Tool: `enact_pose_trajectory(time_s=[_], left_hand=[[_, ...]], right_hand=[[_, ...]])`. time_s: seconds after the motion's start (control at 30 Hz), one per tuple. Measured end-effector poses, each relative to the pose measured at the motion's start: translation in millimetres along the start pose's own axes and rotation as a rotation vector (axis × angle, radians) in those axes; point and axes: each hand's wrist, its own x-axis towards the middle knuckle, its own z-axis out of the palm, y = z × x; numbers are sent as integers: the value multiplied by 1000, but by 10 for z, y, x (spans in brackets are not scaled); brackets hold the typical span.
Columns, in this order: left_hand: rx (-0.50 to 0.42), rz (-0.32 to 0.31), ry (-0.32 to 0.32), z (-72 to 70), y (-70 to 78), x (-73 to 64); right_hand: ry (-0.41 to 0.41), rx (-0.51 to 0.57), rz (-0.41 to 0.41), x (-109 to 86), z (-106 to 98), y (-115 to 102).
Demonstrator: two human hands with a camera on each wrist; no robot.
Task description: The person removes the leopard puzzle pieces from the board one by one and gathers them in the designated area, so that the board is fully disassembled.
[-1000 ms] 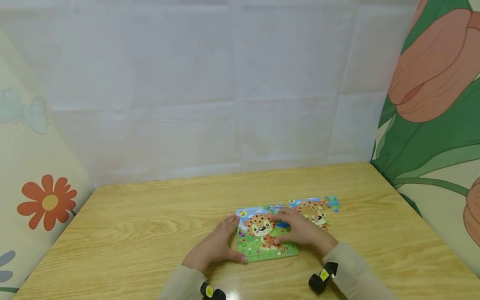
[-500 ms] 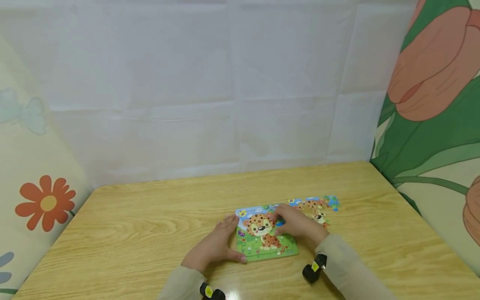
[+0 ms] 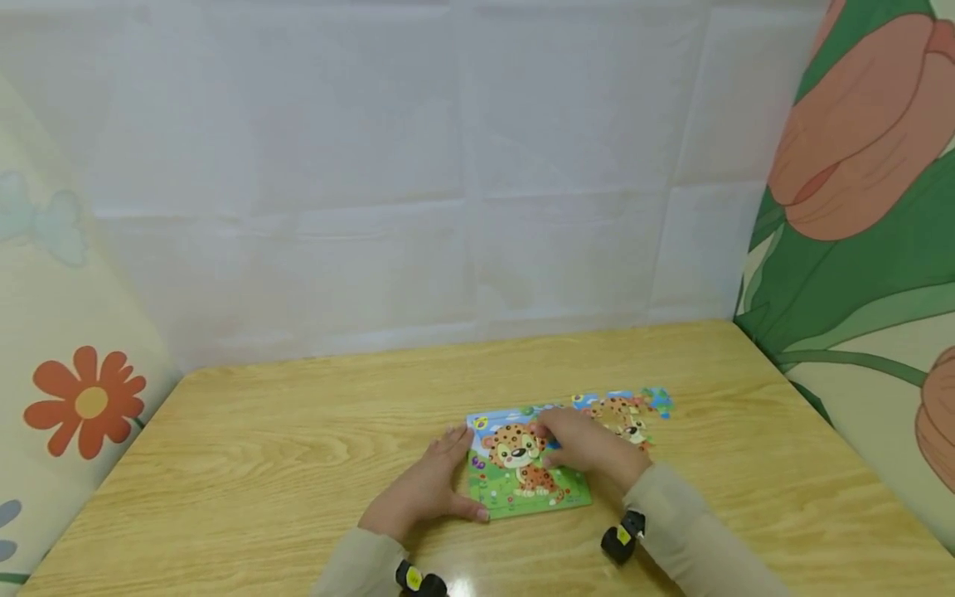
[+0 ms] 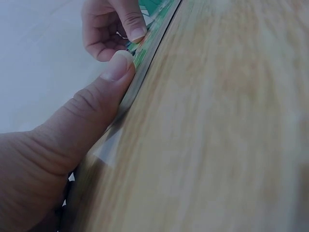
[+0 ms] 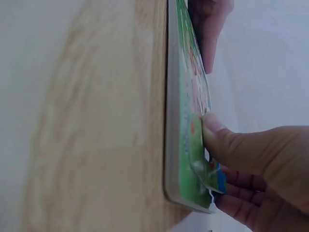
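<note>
A square jigsaw puzzle board (image 3: 500, 497) with a spotted leopard cub lies on the wooden table. My left hand (image 3: 425, 481) braces its left side, fingers along that edge and thumb resting on the near left corner. In the left wrist view the straight thumb (image 4: 99, 99) presses the board's rim. At the board's right part my right hand (image 3: 589, 444) pinches a green puzzle piece (image 5: 197, 150) between thumb and fingers. That piece tilts up from the board in the right wrist view. My right hand hides part of the picture's right side.
Behind my right hand, at the right, lie joined puzzle parts (image 3: 630, 410) with another leopard picture. The wooden table (image 3: 298, 448) meets a white cloth backdrop (image 3: 373, 207). Flower-printed panels (image 3: 880, 332) stand at both sides.
My right hand has shifted slightly left and away from me over the board, and its thumb and fingers have drawn closer together. The left hand and the board stay almost unmoved.
</note>
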Motion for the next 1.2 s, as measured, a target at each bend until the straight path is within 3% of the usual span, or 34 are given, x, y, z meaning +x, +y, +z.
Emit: enact_pose_trajectory(time_s=[0.17, 0.37, 0.77, 0.93, 1.2], left_hand=[[-2, 6, 4, -3, 1, -5], [-13, 4, -3, 6, 8, -18], [-8, -7, -4, 6, 10, -16], [-2, -6, -8, 7, 11, -13], [6, -4, -13, 5, -1, -11]], right_hand=[[-8, 31, -63, 4, 13, 68], [28, 200, -83, -17, 68, 220], [170, 567, 65, -49, 131, 417], [243, 643, 146, -130, 41, 357], [318, 773, 182, -189, 38, 456]])
